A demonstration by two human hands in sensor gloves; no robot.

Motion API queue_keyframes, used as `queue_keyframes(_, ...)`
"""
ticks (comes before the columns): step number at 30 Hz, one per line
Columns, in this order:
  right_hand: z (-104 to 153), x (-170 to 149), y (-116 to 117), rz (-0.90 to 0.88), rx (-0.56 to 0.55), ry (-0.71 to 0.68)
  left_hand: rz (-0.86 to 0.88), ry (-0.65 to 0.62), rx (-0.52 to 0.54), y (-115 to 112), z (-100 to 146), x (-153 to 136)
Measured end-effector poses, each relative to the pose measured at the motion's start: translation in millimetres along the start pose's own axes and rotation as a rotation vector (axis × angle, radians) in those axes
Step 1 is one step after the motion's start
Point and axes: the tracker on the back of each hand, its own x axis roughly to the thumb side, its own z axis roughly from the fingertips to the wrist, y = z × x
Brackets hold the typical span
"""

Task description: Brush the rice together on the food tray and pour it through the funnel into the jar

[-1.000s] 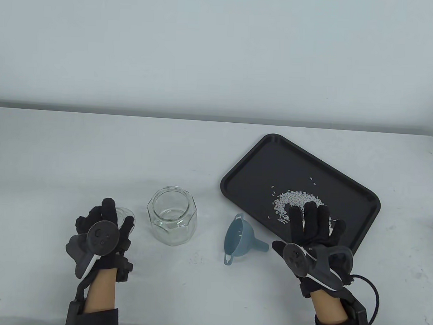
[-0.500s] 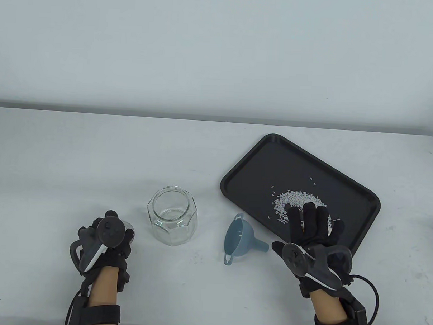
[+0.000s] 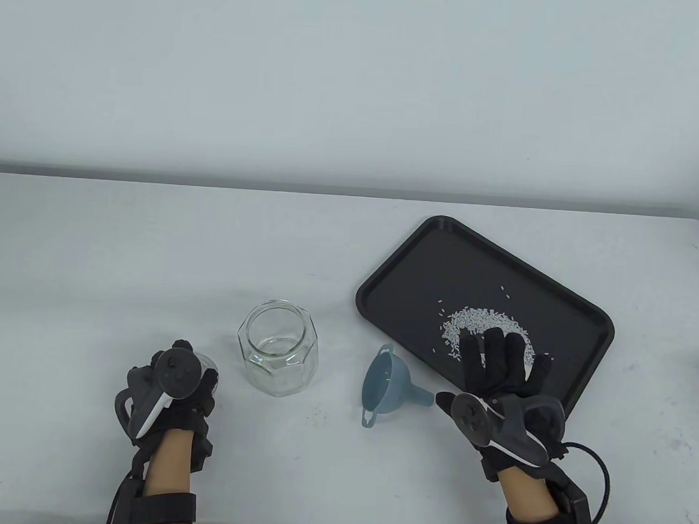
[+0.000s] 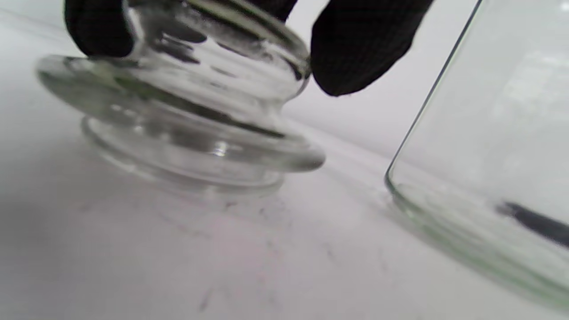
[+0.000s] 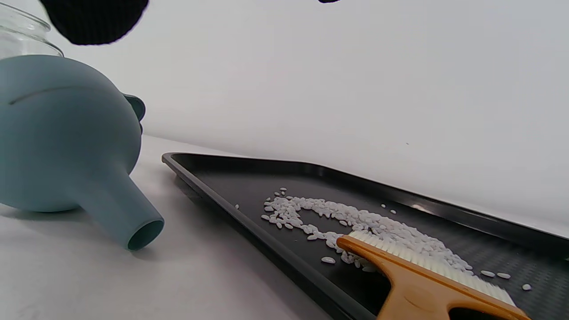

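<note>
A black food tray lies at the right with a loose heap of white rice on it. My right hand hovers over the tray's near part, fingers straight and spread, holding nothing. Under it, an orange-handled brush with white bristles lies on the tray against the rice; the hand hides it in the table view. A blue funnel lies on its side beside the tray. The open glass jar stands left of it. My left hand grips the knob of the glass lid, which sits on the table.
A few stray grains lie apart from the heap on the tray. The table's far edge meets a plain pale wall. A black cable loops from my right wrist.
My left hand came down and toward me, setting the glass lid on the table. The right hand's fingers drew a little closer together over the brush.
</note>
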Motion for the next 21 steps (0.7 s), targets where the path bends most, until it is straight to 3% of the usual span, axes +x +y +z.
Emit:
queue_keyframes(4, -1.4, 11.9, 0.5, -0.052, -0.004, -0.084, 0.094, -0.058, 0.142, 17.5, 7.3, 9.6)
queue_keyframes(12, -19.4, 59.1, 6.7, -0.134, 0.117, -0.303, 0.203, -0.207, 0.351, 43.4, 26.9, 39.0)
queue_keyframes(18, -33.4, 85.5, 11.6, -0.034, 0.177, -0.334, 0.195, -0.356, 0.410, 52.4, 42.9, 66.7)
queue_keyframes(21, -32.1, 87.9, 11.2, 0.016, 0.135, -0.329, 0.196, -0.432, 0.436, 55.3, 53.4, 83.7)
